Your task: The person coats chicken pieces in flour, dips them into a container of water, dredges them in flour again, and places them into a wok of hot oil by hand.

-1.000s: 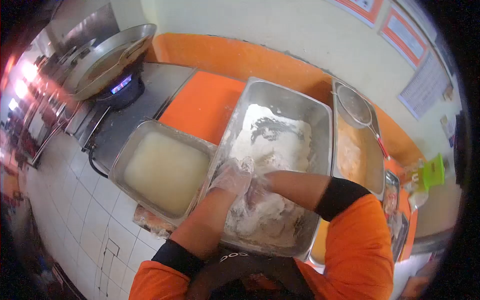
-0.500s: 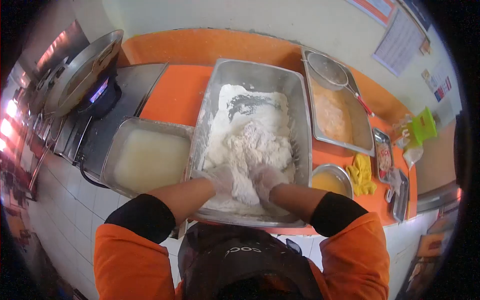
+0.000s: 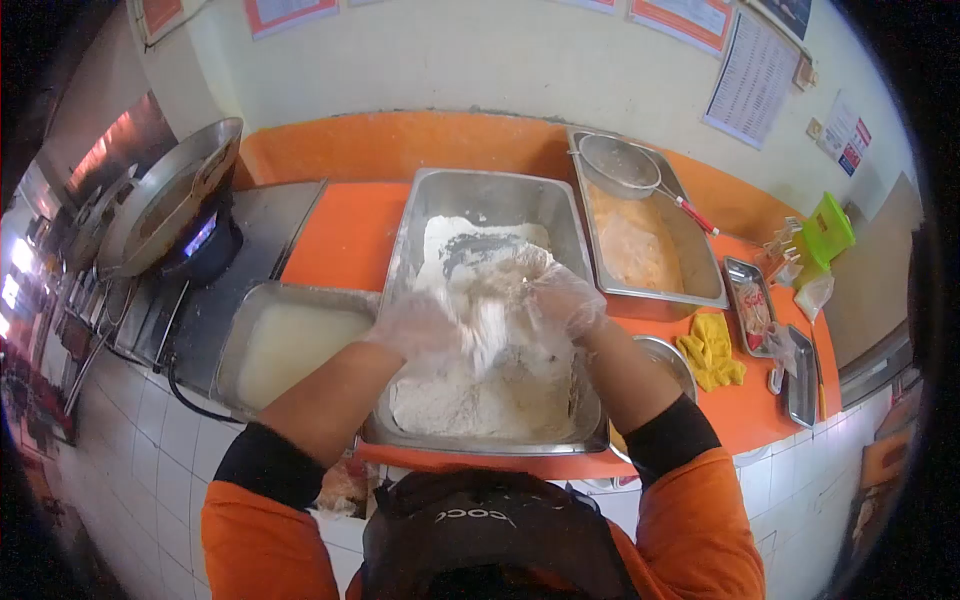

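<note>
Both my hands wear clear plastic gloves and are lifted over a deep metal tray (image 3: 412, 240) of white flour (image 3: 455, 405). My left hand (image 3: 415, 325) is smeared by motion on the tray's left side, so its fingers cannot be made out. On the right side, my right hand (image 3: 562, 298) curls around flour-coated pieces (image 3: 508, 280), whose kind the coating hides. Between my hands a white floury clump (image 3: 488, 330) blurs as it moves above the flour.
To the left stand a pan of cloudy liquid (image 3: 295, 345) and a wok (image 3: 175, 200) over a burner flame. At right are a tray of orange liquid (image 3: 635, 245) with a strainer (image 3: 620, 165), a bowl (image 3: 665, 360), a yellow cloth (image 3: 712, 352) and small metal trays (image 3: 800, 380).
My hands have risen from the flour at the tray's near end and moved farther forward, lifting floury pieces. The view has tilted up, showing more wall.
</note>
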`<action>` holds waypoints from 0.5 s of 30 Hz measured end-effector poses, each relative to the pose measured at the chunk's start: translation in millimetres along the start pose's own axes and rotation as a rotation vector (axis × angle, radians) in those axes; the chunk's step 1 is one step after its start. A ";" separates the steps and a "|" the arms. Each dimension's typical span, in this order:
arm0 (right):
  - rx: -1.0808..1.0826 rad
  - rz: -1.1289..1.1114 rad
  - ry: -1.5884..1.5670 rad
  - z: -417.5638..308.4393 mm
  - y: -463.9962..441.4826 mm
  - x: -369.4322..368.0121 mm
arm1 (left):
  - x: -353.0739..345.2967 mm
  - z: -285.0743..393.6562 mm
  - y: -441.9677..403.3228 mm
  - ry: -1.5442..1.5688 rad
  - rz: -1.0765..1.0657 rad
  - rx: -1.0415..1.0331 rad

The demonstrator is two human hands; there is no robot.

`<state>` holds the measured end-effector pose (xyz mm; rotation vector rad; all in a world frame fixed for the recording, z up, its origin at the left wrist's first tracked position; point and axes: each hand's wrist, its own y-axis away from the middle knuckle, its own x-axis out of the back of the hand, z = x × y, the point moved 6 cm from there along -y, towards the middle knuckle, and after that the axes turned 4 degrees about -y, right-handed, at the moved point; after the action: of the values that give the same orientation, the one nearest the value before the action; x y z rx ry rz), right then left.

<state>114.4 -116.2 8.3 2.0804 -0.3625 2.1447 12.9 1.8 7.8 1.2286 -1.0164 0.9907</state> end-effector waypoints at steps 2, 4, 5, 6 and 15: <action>-0.006 0.051 -0.118 37.2 3.7 -43.9 | -23.5 11.6 12.4 -0.004 -0.129 -0.323; -0.103 -0.139 -0.056 46.0 0.1 -50.2 | -56.7 13.7 19.9 0.057 -0.131 -0.495; -0.199 -0.355 0.059 30.4 -2.8 -31.8 | -81.6 10.9 17.6 0.005 -0.069 -0.531; -0.293 -0.570 0.174 25.8 -0.3 -24.9 | -94.4 9.3 7.8 -0.027 -0.045 -0.496; -0.677 -0.381 -0.721 33.1 -25.7 -102.0 | -142.9 -3.6 -77.5 0.049 -0.139 -0.033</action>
<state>157.0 -92.8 -90.7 2.1585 -0.5923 0.8361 51.3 -6.8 -150.0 1.2250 -0.8938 0.8889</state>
